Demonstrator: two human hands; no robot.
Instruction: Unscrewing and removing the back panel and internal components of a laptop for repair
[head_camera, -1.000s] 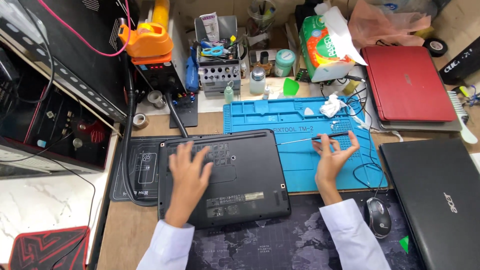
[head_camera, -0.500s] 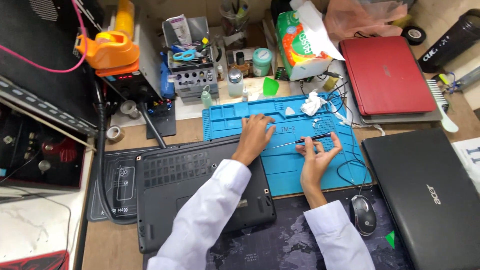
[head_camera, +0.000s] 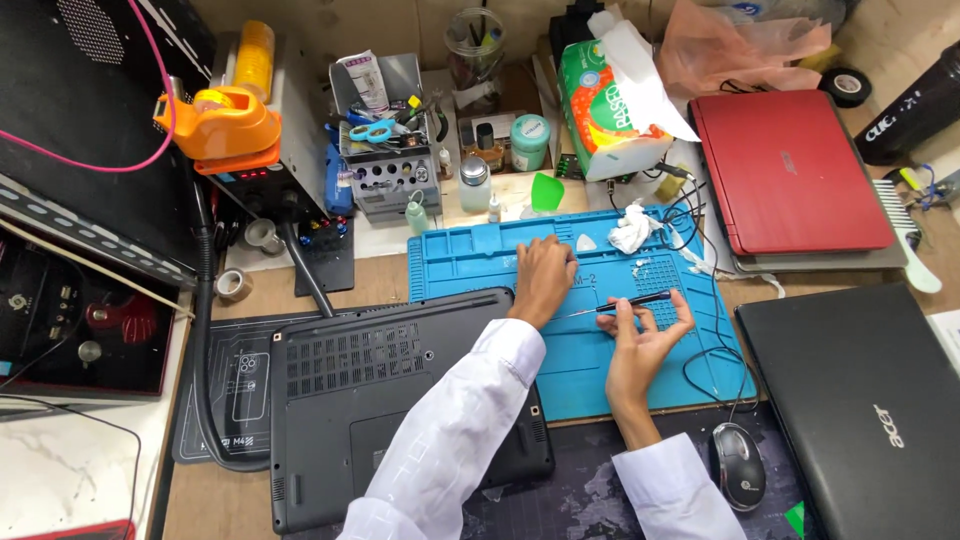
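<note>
The right hand (head_camera: 640, 340) holds a slim screwdriver (head_camera: 625, 303) over the blue mat (head_camera: 480, 270), its grip narrow, fingers pinched on the dark handle with the thin shaft running left. The left hand (head_camera: 545, 280) reaches across onto the mat, just beside the shaft's tip; its fingers are curled down on the mat's surface, and whether they pinch anything small cannot be told from here.

The grey laptop (head_camera: 400, 390) lies bottom-up on the desk, just left of the mat, its corner partly under the left sleeve. A red laptop (head_camera: 790, 170) sits well right of the mat at the back, a black laptop (head_camera: 870, 400) right of the mat at the front, and a mouse (head_camera: 738, 465) near the mat's front right corner. A crumpled tissue (head_camera: 632, 230) lies on the mat's far edge.

By the look of it, the step in hand is picking up or setting down a small part at the driver's tip, likely a screw. The next move would call for a steady tip and a careful pinch.
</note>
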